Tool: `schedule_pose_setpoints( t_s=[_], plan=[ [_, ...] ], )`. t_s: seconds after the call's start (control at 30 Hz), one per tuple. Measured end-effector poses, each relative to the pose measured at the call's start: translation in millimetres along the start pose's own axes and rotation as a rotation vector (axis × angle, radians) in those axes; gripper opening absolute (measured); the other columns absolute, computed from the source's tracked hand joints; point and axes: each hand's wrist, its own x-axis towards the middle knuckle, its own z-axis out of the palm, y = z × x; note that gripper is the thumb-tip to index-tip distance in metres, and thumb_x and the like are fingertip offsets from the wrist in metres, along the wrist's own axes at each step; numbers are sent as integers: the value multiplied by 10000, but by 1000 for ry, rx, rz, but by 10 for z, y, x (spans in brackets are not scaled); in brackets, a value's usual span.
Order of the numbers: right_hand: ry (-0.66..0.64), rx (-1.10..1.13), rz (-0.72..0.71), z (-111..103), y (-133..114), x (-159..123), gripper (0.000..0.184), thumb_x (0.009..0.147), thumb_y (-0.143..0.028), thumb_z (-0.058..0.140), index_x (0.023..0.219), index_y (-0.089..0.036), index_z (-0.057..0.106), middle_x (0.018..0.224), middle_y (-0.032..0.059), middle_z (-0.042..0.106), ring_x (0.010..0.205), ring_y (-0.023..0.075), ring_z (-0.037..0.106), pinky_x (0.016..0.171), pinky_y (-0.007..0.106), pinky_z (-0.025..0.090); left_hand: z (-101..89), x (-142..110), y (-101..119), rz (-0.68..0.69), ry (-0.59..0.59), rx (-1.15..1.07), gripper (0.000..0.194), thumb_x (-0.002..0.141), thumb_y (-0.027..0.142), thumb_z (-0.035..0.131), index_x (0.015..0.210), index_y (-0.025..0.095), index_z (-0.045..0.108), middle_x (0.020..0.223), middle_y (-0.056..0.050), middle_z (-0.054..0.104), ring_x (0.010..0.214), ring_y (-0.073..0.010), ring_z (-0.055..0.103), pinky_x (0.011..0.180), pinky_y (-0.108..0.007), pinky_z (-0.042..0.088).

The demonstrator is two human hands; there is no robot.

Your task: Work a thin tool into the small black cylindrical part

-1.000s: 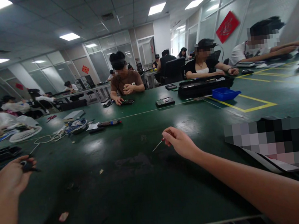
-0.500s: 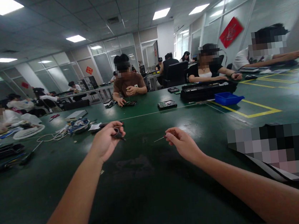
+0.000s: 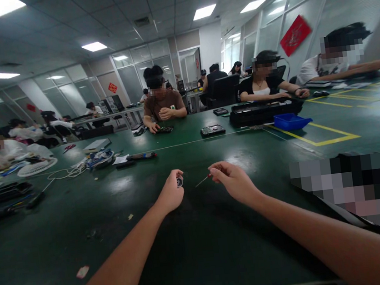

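Over the green table (image 3: 176,263), my left hand (image 3: 172,192) is closed around a small dark round part (image 3: 180,181). A silver ring shows on its end, which faces right; the rest is hidden by the fingers. My right hand (image 3: 235,180) pinches a thin screwdriver (image 3: 202,181) with a red section at the fingertips. Its slim metal shaft points left and slightly down, towards the round part. A gap separates the shaft's tip from my left hand.
A dark pen-shaped tool (image 3: 141,156) lies beyond my left hand, near bundled cables (image 3: 99,159). Farther back are a hard drive (image 3: 212,130), a blue tray (image 3: 292,121) and a long black casing (image 3: 265,112). Co-workers sit across the table. Paper scraps (image 3: 83,272) lie at front left.
My left hand has moved right and a little down, closer to my right hand, turning the round part's ringed end into view. The screwdriver has tilted slightly downward; my right hand stays nearly in place.
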Motion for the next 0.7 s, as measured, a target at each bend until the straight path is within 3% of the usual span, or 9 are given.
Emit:
schedule_pose_setpoints(
  t_s=[0.07,0.13,0.37,0.53,0.7],
  plan=[
    [-7,63,-9,1,-2,-6,286,907,-368,529,1084,-176,644,907,56,717,827,182,669,758,328,518,-11,1,15,14,50,10,383,758,24,526,1114,164,555,1097,-90,610,1006,-201,575,944,-353,439],
    [-7,72,-19,-2,-12,-14,300,901,-359,543,1127,-183,632,954,60,728,843,183,677,779,337,522,-36,-3,47,49,28,-7,309,796,118,603,1098,184,590,1087,-74,638,995,-217,598,934,-372,458],
    [-21,18,-60,-7,-36,-29,267,898,-360,558,1085,-200,661,948,52,734,841,190,684,771,338,514,-73,-38,120,161,-23,17,359,801,174,689,1153,238,656,1197,-47,665,1133,-237,589,1057,-407,400],
    [-14,-31,-68,0,2,-14,252,901,-351,550,1063,-201,672,903,44,731,812,186,675,746,326,499,-56,-43,140,150,0,29,434,795,192,711,1222,228,636,1249,-57,650,1158,-247,585,1060,-405,402],
    [-8,-46,-67,-6,11,-5,249,906,-363,537,1042,-208,676,893,42,730,818,186,675,731,315,490,-75,-39,138,163,-14,49,388,806,220,713,1191,247,663,1241,-43,660,1172,-242,582,1081,-415,386]
  ],
)
